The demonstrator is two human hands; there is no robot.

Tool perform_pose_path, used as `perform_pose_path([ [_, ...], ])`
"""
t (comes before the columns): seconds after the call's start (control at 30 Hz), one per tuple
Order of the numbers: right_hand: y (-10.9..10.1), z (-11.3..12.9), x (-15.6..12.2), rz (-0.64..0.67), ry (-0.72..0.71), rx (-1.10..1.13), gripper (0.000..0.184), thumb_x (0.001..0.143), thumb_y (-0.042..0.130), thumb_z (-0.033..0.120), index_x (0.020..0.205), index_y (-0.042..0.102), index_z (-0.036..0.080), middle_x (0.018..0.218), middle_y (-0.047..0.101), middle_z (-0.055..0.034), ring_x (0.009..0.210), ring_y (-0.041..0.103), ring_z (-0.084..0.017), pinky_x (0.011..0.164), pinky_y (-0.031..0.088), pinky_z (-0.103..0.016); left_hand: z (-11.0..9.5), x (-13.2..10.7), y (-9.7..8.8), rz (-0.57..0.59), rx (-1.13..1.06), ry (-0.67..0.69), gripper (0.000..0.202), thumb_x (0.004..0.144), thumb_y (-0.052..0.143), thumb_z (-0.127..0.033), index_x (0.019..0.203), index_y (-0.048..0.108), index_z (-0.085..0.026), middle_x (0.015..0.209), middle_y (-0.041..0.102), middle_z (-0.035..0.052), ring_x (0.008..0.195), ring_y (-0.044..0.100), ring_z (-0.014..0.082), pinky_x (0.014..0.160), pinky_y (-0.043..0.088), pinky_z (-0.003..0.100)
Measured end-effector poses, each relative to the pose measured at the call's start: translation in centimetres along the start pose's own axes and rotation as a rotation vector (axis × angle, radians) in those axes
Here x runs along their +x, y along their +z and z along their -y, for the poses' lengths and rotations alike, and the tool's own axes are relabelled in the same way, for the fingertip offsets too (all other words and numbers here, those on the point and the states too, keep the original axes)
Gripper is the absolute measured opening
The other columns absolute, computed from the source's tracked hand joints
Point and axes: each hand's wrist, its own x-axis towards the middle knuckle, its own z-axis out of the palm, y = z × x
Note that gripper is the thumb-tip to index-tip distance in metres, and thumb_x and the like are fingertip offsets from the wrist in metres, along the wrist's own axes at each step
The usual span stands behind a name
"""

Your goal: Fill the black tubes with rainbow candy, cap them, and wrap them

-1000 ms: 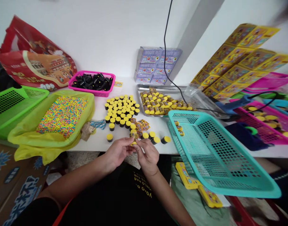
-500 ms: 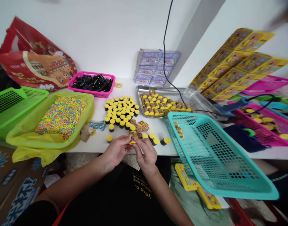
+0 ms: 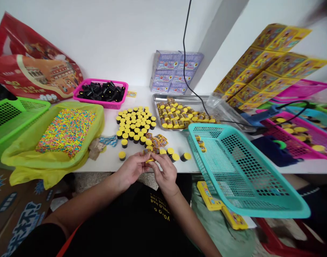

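Observation:
At the table's front edge, my left hand and my right hand are closed on one small yellow-capped canister. Fingers and thumbs pinch it from both sides, its yellow cap facing me and a printed label partly showing; the rest is hidden. Just beyond my fingers lie loose printed labels. A crowd of black canisters with yellow caps stands upright behind them. Several more sit near my right hand, one of them a tilted canister. A single canister stands left of my left hand.
A turquoise basket overhangs the table edge at right. Behind it, a metal tray holds labelled canisters. At left are a yellow-lined tub of coloured candies and a pink basket of black tubes. A black cable hangs down.
The view has shifted slightly, so the table things appear a little higher and further left. Both hands keep hold of the canister, with the fingers moved only slightly.

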Motion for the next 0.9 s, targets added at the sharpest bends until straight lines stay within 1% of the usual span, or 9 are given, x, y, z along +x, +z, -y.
perform_pose_path([
  [0.1, -0.1, -0.2, 0.2, 0.011, 0.001, 0.004, 0.023, 0.09, 0.061, 0.014, 0.11, 0.07, 0.021, 0.091, 0.067, -0.0075, 0.08, 0.065, -0.018, 0.07, 0.057, -0.033, -0.1, -0.1, 0.0, -0.018, 0.043, 0.018, 0.025, 0.074, 0.08, -0.033, 0.078, 0.066, -0.013, 0.073, 0.067, 0.0043, 0.063, 0.061, 0.0134, 0.062, 0.045, 0.025],
  [0.17, 0.0, -0.3, 0.1, -0.01, 0.02, 0.017, 0.022, 0.091, 0.06, 0.013, 0.109, 0.07, 0.021, 0.09, 0.067, -0.007, 0.08, 0.065, -0.018, 0.069, 0.056, -0.033, -0.1, 0.0, 0.0, -0.033, 0.046, 0.011, 0.026, 0.076, 0.078, -0.036, 0.081, 0.067, -0.013, 0.074, 0.068, 0.0059, 0.065, 0.062, 0.0154, 0.061, 0.045, 0.026],
  [0.27, 0.4, -0.5, -0.1, -0.04, 0.019, 0.033, 0.021, 0.09, 0.061, 0.011, 0.107, 0.07, 0.02, 0.086, 0.066, -0.0055, 0.076, 0.064, -0.017, 0.066, 0.055, -0.031, 0.0, 0.1, -0.2, -0.059, 0.025, 0.025, 0.021, 0.073, 0.08, -0.027, 0.073, 0.064, -0.013, 0.071, 0.067, 0.0048, 0.062, 0.062, 0.0139, 0.06, 0.045, 0.024],
  [0.33, 0.6, -0.6, -0.3, -0.066, 0.007, 0.036, 0.02, 0.089, 0.062, 0.009, 0.104, 0.069, 0.02, 0.082, 0.065, -0.004, 0.073, 0.062, -0.016, 0.065, 0.054, -0.03, 0.2, 0.2, -0.2, -0.05, 0.011, 0.027, 0.021, 0.073, 0.08, -0.023, 0.069, 0.063, -0.013, 0.068, 0.065, 0.0032, 0.059, 0.059, 0.0113, 0.061, 0.045, 0.023],
  [0.5, 0.7, -0.6, -0.5, -0.128, 0.017, 0.04, 0.016, 0.088, 0.063, 0.01, 0.098, 0.066, 0.021, 0.081, 0.067, -0.0018, 0.072, 0.064, -0.015, 0.067, 0.055, -0.03, 0.1, 0.3, 0.0, -0.021, -0.001, -0.007, 0.016, 0.074, 0.08, -0.022, 0.078, 0.068, -0.012, 0.072, 0.064, 0.0025, 0.06, 0.057, 0.0093, 0.061, 0.044, 0.022],
  [0.57, 0.4, -0.5, -0.3, -0.105, 0.02, 0.024, 0.02, 0.089, 0.062, 0.011, 0.105, 0.065, 0.021, 0.086, 0.069, -0.0032, 0.073, 0.065, -0.016, 0.067, 0.055, -0.03, -0.1, 0.2, 0.1, -0.019, 0.023, -0.017, 0.018, 0.073, 0.081, -0.024, 0.08, 0.069, -0.012, 0.074, 0.065, 0.0033, 0.061, 0.058, 0.0102, 0.059, 0.042, 0.021],
  [0.67, 0.1, -0.4, 0.0, -0.019, -0.01, 0.011, 0.026, 0.091, 0.059, 0.013, 0.115, 0.064, 0.021, 0.092, 0.068, -0.0059, 0.076, 0.066, -0.017, 0.066, 0.056, -0.03, -0.1, 0.2, 0.0, -0.006, 0.043, -0.009, 0.022, 0.07, 0.083, -0.024, 0.081, 0.069, -0.012, 0.074, 0.066, 0.0032, 0.062, 0.059, 0.0106, 0.059, 0.041, 0.021],
  [0.73, 0.1, -0.3, -0.1, -0.008, -0.023, 0.024, 0.024, 0.092, 0.056, 0.012, 0.111, 0.066, 0.022, 0.092, 0.068, -0.0059, 0.078, 0.066, -0.017, 0.066, 0.056, -0.03, 0.1, 0.3, -0.1, -0.007, 0.03, -0.014, 0.022, 0.068, 0.083, -0.023, 0.079, 0.067, -0.012, 0.072, 0.065, 0.0025, 0.061, 0.058, 0.0103, 0.06, 0.042, 0.021],
  [0.9, 0.6, -0.5, -0.9, -0.084, 0.008, -0.002, 0.015, 0.091, 0.056, 0.012, 0.095, 0.064, 0.023, 0.081, 0.066, -0.0021, 0.07, 0.063, -0.015, 0.065, 0.054, -0.03, 0.5, 0.3, -0.1, -0.038, 0.009, -0.073, 0.019, 0.074, 0.079, -0.024, 0.08, 0.066, -0.012, 0.071, 0.063, 0.0015, 0.057, 0.055, 0.0086, 0.056, 0.041, 0.02],
])
